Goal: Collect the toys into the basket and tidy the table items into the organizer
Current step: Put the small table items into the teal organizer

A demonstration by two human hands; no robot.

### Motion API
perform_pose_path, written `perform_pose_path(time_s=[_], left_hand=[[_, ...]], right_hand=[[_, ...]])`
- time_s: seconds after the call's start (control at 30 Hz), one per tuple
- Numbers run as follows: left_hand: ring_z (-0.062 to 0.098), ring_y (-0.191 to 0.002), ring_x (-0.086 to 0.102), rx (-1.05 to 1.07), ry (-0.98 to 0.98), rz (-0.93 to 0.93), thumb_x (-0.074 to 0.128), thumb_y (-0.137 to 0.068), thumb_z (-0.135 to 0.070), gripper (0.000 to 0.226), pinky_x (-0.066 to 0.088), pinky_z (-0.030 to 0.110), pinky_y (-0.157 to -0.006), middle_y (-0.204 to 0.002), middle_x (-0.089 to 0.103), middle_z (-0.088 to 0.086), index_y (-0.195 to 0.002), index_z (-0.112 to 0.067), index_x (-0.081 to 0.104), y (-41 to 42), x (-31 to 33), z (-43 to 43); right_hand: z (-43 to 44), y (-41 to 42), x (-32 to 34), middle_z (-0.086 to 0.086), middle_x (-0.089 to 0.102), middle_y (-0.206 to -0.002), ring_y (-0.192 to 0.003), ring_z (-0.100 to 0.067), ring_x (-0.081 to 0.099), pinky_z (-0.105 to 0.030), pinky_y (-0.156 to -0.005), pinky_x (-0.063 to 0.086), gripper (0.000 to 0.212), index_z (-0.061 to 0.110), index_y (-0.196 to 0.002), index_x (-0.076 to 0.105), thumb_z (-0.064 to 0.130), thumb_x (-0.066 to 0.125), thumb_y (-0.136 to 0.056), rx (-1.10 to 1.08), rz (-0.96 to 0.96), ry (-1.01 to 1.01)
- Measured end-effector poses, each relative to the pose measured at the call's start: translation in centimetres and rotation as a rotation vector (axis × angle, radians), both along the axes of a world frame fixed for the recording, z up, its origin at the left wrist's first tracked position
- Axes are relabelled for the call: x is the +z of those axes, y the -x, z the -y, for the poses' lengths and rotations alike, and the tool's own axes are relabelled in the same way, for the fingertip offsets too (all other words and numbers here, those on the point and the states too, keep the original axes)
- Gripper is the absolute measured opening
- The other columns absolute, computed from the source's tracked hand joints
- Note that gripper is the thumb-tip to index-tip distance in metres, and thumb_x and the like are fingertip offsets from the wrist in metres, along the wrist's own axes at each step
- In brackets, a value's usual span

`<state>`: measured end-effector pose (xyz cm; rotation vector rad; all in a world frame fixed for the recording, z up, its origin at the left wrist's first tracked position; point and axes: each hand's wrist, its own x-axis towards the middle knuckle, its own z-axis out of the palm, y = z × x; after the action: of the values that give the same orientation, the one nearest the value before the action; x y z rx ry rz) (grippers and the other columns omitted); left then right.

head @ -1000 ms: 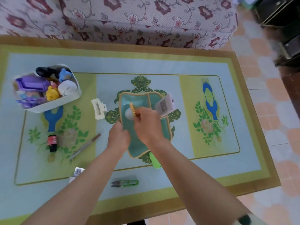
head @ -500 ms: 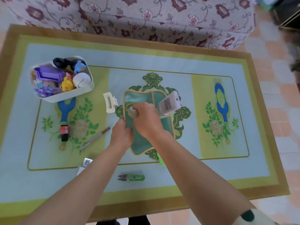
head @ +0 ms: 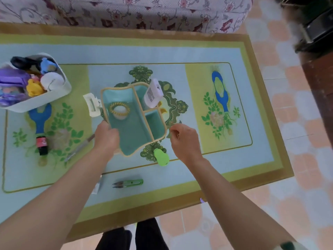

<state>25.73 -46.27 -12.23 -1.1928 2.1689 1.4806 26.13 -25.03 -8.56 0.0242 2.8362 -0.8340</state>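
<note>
Head view: your left hand (head: 106, 136) grips the near-left rim of the teal organizer (head: 133, 130), fingers closed on the wall. Your right hand (head: 183, 139) hovers just right of it, fingers loosely curled and holding nothing.
Organizer: centre of the table (head: 252, 159). Large compartment holds a yellow hair tie (head: 119, 107) ringed around a white round thing. A white device (head: 153, 92) leans in the far small compartment; the near small one is bare.
Basket (head: 59, 92): far left, already packed with toys.
Loose items: white hair clip (head: 92, 105) touching the organizer's left wall, green gadget (head: 161, 156) just beside its near corner, green snips (head: 129, 183) near the table edge, pen (head: 79, 147) and small dark bottle (head: 41, 144) to the left.
Step in hand: my read is you pick the next item. Green gadget is nearest your right hand.
How: keep the left hand steadying the rim so the soft walls don't fold. Drop small items into the bare compartment. Lift the snips by the handle, blades away.
Writing: device shows a code-like printed patch, bottle has a red label; neither readable.
</note>
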Motion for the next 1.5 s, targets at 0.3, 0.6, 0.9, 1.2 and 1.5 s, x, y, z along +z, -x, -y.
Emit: perform_pose_path(time_s=[0.3,0.6,0.9,1.2,1.5], left_hand=[[0.019,-0.077,0.059,-0.04,-0.019,-0.017,0.045,-0.084,0.003,0.032,0.041,0.026,-0.057,-0.094,0.063,0.002,-0.106,-0.013,0.06,-2.4,-1.1,-1.5],[0.028,-0.089,0.059,-0.024,-0.047,-0.032,0.041,-0.082,0.007,0.034,0.044,0.031,-0.071,-0.102,0.065,0.009,-0.106,-0.011,0.059,-3.7,-1.2,-1.1],[0.029,-0.096,0.06,0.041,-0.091,-0.064,0.039,-0.086,0.004,0.032,0.049,0.037,-0.076,-0.107,0.064,0.008,-0.107,-0.012,0.056,-3.4,1.2,-0.4],[0.027,-0.081,0.06,0.149,-0.141,-0.156,0.054,-0.078,-0.007,0.025,0.046,0.031,-0.061,-0.094,0.067,0.012,-0.102,-0.006,0.061,-3.6,4.0,1.5],[0.016,-0.062,0.055,0.252,-0.028,-0.222,0.059,-0.088,-0.019,0.012,0.037,0.026,-0.05,-0.069,0.059,-0.004,-0.076,-0.021,0.058,-6.2,4.4,5.0]], right_hand=[[0.8,-6.1,-9.0,-0.008,0.042,-0.119,-0.107,-0.028,0.047,-0.04,-0.078,0.049,0.057,0.012,-0.122,0.04,0.039,0.07,-0.082,0.046,0.428,-0.289],[0.3,-5.1,-9.6,-0.01,0.045,-0.111,-0.096,-0.028,0.052,-0.034,-0.074,0.047,0.045,0.007,-0.115,0.046,0.028,0.069,-0.083,-0.076,0.299,-0.141],[0.3,-0.8,2.4,-0.001,0.053,-0.102,-0.084,-0.013,0.052,-0.02,-0.073,0.045,0.041,0.013,-0.109,0.057,0.025,0.075,-0.074,-0.206,-0.07,0.189],[10.6,-1.1,9.0,-0.002,0.066,-0.099,-0.088,-0.022,0.064,-0.038,-0.076,0.054,0.036,0.017,-0.115,0.052,0.034,0.063,-0.085,0.158,0.223,0.262],[21.4,-0.6,4.8,-0.016,0.057,-0.116,-0.105,-0.031,0.057,-0.037,-0.09,0.047,0.036,-0.001,-0.124,0.048,0.023,0.046,-0.097,-0.189,0.604,0.371]])
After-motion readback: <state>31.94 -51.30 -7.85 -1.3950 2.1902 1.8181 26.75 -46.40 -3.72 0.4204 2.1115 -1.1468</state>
